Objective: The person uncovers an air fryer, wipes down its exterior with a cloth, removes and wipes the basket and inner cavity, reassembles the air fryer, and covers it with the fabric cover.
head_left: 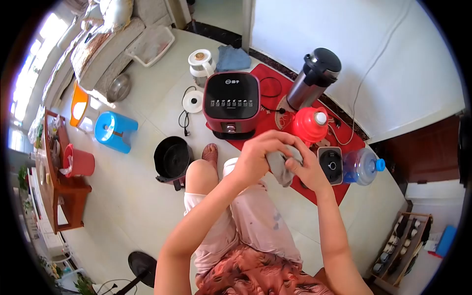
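Between my two hands, above my knees, is a bunched grey cloth [281,167]. My left hand [256,153] curls over it from the left, its fingers wrapped across the top. From the right, my right hand [309,169] grips the same cloth with the thumb pressed on it. Just beyond my hands a dark red air fryer [232,118] with a black top stands on the floor, partly on a red mat [268,73]. Its black basket [173,158] sits apart, left of my knee. A red thermos bottle [309,127] stands behind my right hand.
A tall steel airpot [314,78] stands by the wall. Right of my hands are a small square appliance [330,165] and a clear water jug [361,167]. A glass kettle [200,66] is behind the air fryer. A blue stool [115,132] and red bin [79,162] are left.
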A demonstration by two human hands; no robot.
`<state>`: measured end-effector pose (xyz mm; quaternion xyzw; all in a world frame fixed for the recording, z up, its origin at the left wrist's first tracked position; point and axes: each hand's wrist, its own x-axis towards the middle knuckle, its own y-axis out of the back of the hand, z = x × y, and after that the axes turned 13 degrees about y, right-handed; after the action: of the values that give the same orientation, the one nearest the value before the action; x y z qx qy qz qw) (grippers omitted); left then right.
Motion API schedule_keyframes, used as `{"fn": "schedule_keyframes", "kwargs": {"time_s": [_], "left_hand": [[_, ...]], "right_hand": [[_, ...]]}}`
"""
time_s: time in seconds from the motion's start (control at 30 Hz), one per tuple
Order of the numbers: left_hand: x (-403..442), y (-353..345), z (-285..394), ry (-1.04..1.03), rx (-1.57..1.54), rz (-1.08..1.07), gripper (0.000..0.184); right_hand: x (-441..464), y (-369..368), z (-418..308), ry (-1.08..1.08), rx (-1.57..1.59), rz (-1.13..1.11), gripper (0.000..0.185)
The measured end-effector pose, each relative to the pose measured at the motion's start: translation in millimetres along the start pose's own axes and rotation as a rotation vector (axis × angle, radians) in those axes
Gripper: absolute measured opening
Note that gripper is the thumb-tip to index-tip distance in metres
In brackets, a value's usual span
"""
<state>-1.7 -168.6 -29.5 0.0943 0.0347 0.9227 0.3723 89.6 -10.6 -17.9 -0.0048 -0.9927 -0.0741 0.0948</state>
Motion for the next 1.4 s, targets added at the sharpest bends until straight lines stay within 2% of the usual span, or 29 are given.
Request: {"fn": "schedule_keyframes", "kwargs": {"time_s": [0.1,0.13,0.23,0.27,0.37,0.4,0.5,0.53,0.6,0.7,0.73,0.83,0.87,0.97,1.0,1.07,1.1,1.13,1.17,1.2,1.23,1.3,1.4], "left_hand": [[1.0,16.5,-18.3,0.091,-0.184,0.13,0.022],[1.6,25.7,-24.6,0.087,-0.191,0.052,0.026],[7.8,52.2,-23.9,0.319,-0.355,-0.038,0.04],[7.9,71.9,-19.8,0.428,-0.501,-0.18,0.049],[12.4,103.1,-34.6,0.635,-0.838,-0.34,0.051],[15.5,103.6,-25.9,0.69,-0.681,-0.249,0.052],[31.6,97.9,-57.1,0.534,-0.142,-0.249,0.052],[35.0,96.8,-68.0,0.477,-0.092,-0.169,0.046],[44.5,101.7,-84.9,0.519,-0.027,-0.115,0.041],[55.1,106.3,-107.1,0.486,0.033,-0.044,0.035],[58.1,107.6,-110.3,0.478,0.043,-0.057,0.035],[63.9,103.0,-130.5,0.341,0.082,-0.033,0.035],[64.4,100.5,-137.5,0.277,0.095,-0.015,0.035],[62.0,107.5,-149.1,0.43,0.051,-0.021,0.038],[58.8,110.3,-153.5,0.411,0.07,0.03,0.039],[50.0,117.9,-164.9,0.372,0.109,0.126,0.042],[44.9,121.5,-177.8,0.285,0.209,0.261,0.044],[40.8,127.8,-183.6,0.279,0.391,0.412,0.044],[37.7,133.0,-187.8,0.365,0.386,0.574,0.046],[33.7,136.8,-196.6,0.44,0.406,0.692,0.045],[31.2,137.8,-205.6,0.484,0.445,0.701,0.045],[26.8,138.9,-223.6,0.569,0.526,0.726,0.046],[24.8,141.0,-229.6,0.653,0.373,0.7,0.05]], "right_hand": [[8.6,-20.8,11.7,-0.013,0.123,0.087,0.049],[13.3,-22.6,17.7,-0.06,0.095,0.082,0.046],[30.9,-31.7,22.4,-0.192,0.094,0.136,0.042],[37.7,-32.6,28.4,-0.192,0.085,0.139,0.04],[54.1,-42.8,40.6,-0.109,-0.057,0.207,0.037],[60.4,-44.9,45.8,-0.048,-0.085,0.168,0.038],[73.8,-46.8,67.5,0.006,-0.156,0.108,0.041],[78.9,-46.6,71.6,0.018,-0.148,0.094,0.04],[89.4,-46.8,78.2,0.039,-0.131,0.071,0.039],[96.1,-35.6,91.5,-0.225,0.221,0.037,0.034],[97.7,-39.3,94.7,-0.246,0.575,0.102,0.038],[99.3,-34.1,124.1,-0.419,0.248,0.081,0.044],[99.7,-37.3,134.4,-0.39,0.226,0.073,0.048],[113.5,-36.4,140.3,-0.373,0.144,-0.013,0.049],[120.1,-38.1,141.9,-0.379,0.138,-0.008,0.049],[140.0,-27.3,145.4,-0.28,-0.185,-0.106,0.046],[152.1,-20.6,150.1,-0.229,-0.345,-0.155,0.045],[166.6,-14.9,158.1,-0.186,-0.475,-0.012,0.043],[182.7,-8.6,167.8,-0.144,-0.605,0.131,0.041],[198.0,1.2,185.3,-0.01,-0.757,0.193,0.039],[208.3,7.8,204.5,0.128,-0.907,0.254,0.038],[214.6,1.5,227.9,0.2,-0.968,0.215,0.038],[188.8,-47.3,219.0,0.3,-0.873,-0.059,0.051]]}}
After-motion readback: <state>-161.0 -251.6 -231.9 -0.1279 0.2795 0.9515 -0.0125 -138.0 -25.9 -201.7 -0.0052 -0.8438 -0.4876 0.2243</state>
